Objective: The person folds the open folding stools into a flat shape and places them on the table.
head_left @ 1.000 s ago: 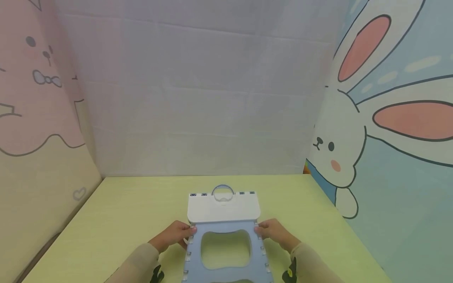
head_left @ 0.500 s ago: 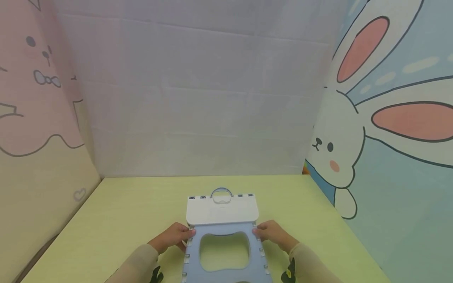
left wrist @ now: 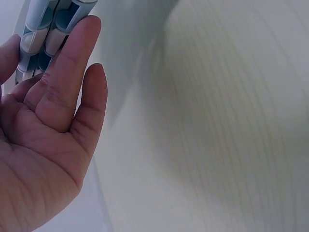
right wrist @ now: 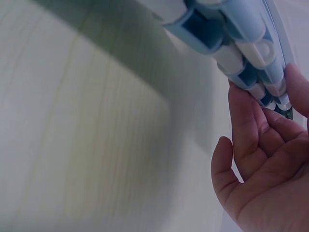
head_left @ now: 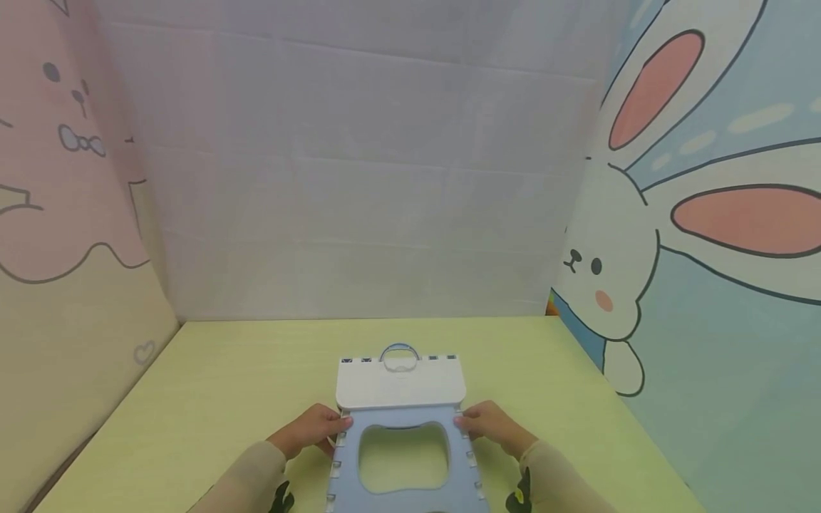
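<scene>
A folded step stool stands in front of me, with a pale blue panel around a large opening and a white top section. A small blue carrying handle arches over its far end. My left hand pinches the stool's left side edge, thumb on the blue face and fingers behind. On the opposite edge my right hand pinches it the same way. Blue and white hinge knuckles lie between thumb and fingers in the left wrist view; similar hinge knuckles show in the right one. The stool's near end is cut off.
A pale yellow table lies beneath the stool. Behind it hangs a white cloth backdrop. Cartoon-printed panels flank the table, a pink one at left and a rabbit one at right.
The stool has shifted slightly toward me and a little left in the head view, and both hands moved along with it. Their grip on its edges is unchanged.
</scene>
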`<state>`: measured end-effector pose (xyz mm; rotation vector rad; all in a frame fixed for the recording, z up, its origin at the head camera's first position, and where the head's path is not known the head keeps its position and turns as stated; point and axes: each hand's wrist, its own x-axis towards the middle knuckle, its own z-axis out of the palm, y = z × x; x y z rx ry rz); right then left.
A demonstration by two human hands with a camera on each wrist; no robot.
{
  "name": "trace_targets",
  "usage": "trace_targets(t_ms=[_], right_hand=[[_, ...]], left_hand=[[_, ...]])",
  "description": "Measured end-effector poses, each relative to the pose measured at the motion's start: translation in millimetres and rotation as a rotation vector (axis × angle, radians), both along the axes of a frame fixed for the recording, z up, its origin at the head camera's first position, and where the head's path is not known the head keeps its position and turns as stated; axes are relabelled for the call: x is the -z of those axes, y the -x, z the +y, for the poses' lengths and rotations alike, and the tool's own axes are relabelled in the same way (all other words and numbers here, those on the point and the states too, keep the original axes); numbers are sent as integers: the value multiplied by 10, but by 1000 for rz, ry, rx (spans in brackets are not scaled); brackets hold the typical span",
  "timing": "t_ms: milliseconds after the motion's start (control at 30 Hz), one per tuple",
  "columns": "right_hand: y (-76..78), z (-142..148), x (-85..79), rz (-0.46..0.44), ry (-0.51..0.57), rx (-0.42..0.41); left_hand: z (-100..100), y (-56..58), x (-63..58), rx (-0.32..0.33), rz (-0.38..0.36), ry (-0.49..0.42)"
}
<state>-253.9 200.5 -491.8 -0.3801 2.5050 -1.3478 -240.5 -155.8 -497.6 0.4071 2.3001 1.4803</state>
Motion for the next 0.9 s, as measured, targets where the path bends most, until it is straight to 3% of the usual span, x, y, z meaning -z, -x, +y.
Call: trace_targets(t_ms=[700, 900], right_hand=[[13, -31, 62, -31, -5, 22], [30, -41, 72, -29, -4, 18]], left_hand=[[17, 20, 62, -26, -19, 20], [28, 32, 68, -59, -21, 52]])
